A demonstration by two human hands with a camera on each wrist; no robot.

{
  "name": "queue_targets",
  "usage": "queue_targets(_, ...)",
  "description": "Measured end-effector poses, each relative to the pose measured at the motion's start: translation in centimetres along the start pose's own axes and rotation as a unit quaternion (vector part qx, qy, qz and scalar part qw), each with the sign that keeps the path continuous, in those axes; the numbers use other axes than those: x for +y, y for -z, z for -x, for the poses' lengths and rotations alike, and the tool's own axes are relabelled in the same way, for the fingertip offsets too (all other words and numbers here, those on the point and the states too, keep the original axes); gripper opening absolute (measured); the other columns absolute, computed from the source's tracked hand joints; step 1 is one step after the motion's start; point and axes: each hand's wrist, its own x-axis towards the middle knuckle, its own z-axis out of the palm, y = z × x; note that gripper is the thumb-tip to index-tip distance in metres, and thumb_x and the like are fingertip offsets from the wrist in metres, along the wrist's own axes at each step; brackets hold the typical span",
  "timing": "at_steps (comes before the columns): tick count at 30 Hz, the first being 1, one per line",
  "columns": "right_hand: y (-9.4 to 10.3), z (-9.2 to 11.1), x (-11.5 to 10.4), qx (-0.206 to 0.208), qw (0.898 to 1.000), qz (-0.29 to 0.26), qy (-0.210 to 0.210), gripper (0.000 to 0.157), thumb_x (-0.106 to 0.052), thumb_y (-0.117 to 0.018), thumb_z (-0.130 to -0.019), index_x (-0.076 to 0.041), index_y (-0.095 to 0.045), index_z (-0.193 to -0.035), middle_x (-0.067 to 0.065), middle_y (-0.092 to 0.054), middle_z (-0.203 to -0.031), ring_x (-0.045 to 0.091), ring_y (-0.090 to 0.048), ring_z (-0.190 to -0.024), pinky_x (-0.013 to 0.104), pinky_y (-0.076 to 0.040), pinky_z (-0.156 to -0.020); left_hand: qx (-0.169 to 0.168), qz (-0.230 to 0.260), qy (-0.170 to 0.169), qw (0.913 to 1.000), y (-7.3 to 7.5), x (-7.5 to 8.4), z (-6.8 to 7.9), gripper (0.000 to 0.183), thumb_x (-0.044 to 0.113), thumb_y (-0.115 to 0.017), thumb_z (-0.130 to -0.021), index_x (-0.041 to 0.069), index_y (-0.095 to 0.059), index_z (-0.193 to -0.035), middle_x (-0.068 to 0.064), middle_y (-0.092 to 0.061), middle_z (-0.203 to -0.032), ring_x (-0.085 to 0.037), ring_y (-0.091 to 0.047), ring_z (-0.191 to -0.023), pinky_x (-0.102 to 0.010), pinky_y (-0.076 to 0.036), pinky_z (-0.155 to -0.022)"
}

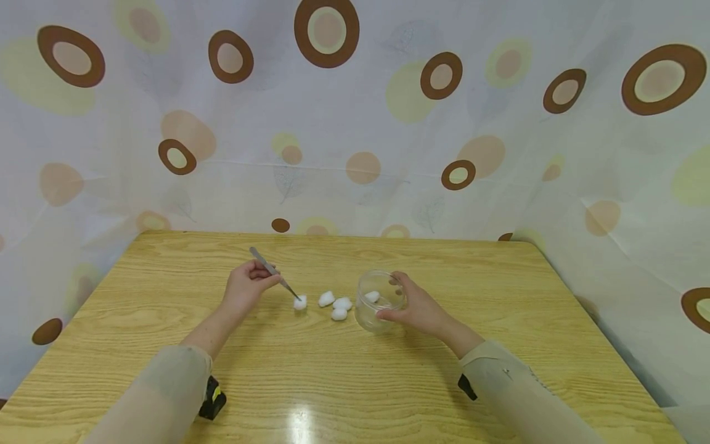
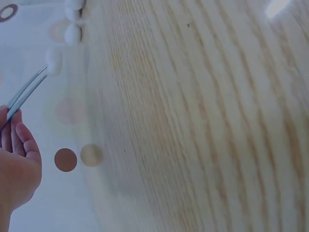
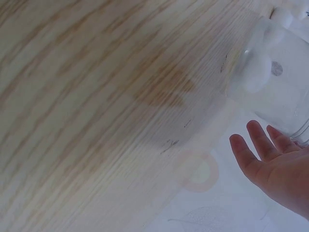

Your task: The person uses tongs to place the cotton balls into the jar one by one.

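Note:
My left hand [image 1: 245,288] pinches a pair of metal tweezers [image 1: 269,266], angled down to the right. Their tips reach a white cotton ball [image 1: 300,304], the leftmost on the table; in the left wrist view the two tips of the tweezers [image 2: 28,92] stand slightly apart. To its right lie several more cotton balls [image 1: 342,304]. With thumb and fingers around it, my right hand [image 1: 420,310] holds a clear round jar [image 1: 373,322] near its rim. One cotton ball [image 1: 372,296] shows through the jar wall; whether it is inside or behind, I cannot tell.
Everything lies on a wood-grain table [image 1: 310,370]. A patterned cloth [image 1: 355,123] hangs behind the table and along both sides. A black strap piece [image 1: 212,398] shows at the left forearm.

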Motion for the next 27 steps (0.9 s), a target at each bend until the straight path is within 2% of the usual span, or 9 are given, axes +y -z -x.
queue_targets(5,0.0,0.0,0.1,0.001,1.000,0.003,0.002,0.090,-0.044,-0.071,-0.078,-0.005,-0.022,-0.143,0.017,-0.036,-0.145,0.038,-0.039,-0.130,0.051,-0.043,-0.097,0.001,0.016,0.006,0.9999,0.0,0.6,-0.3,0.034,0.016,-0.063,-0.088,-0.002,-0.052,-0.115,0.001,-0.061,-0.102,0.006,-0.057,-0.081,-0.013,-0.050,-0.082)
queue_targets(13,0.0,-0.1,0.2,0.003,1.000,0.005,0.002,0.089,-0.044,-0.071,-0.078,-0.006,-0.023,-0.143,0.017,-0.037,-0.145,0.038,-0.040,-0.130,0.052,-0.043,-0.098,0.003,0.033,0.002,0.9994,-0.3,1.4,-0.7,0.035,0.017,-0.065,-0.087,0.000,-0.053,-0.115,0.012,-0.060,-0.089,0.004,-0.057,-0.081,-0.017,-0.050,-0.084)
queue_targets(24,0.1,0.1,-0.1,0.000,1.000,-0.004,-0.003,0.092,-0.044,-0.072,-0.078,-0.006,-0.020,-0.144,0.016,-0.035,-0.146,0.038,-0.039,-0.131,0.050,-0.045,-0.096,0.008,0.092,0.001,0.9957,-1.4,3.2,-0.9,0.025,0.013,-0.064,-0.088,0.002,-0.053,-0.108,0.016,-0.060,-0.079,0.003,-0.059,-0.077,-0.021,-0.050,-0.082)
queue_targets(27,0.1,0.0,0.0,0.001,1.000,-0.004,-0.003,0.092,-0.043,-0.072,-0.078,-0.006,-0.021,-0.144,0.016,-0.035,-0.146,0.038,-0.039,-0.131,0.050,-0.045,-0.095,0.006,0.106,-0.001,0.9943,-1.7,3.5,-1.1,0.026,0.011,-0.063,-0.088,0.000,-0.053,-0.109,0.016,-0.060,-0.078,0.003,-0.059,-0.077,-0.024,-0.051,-0.085)
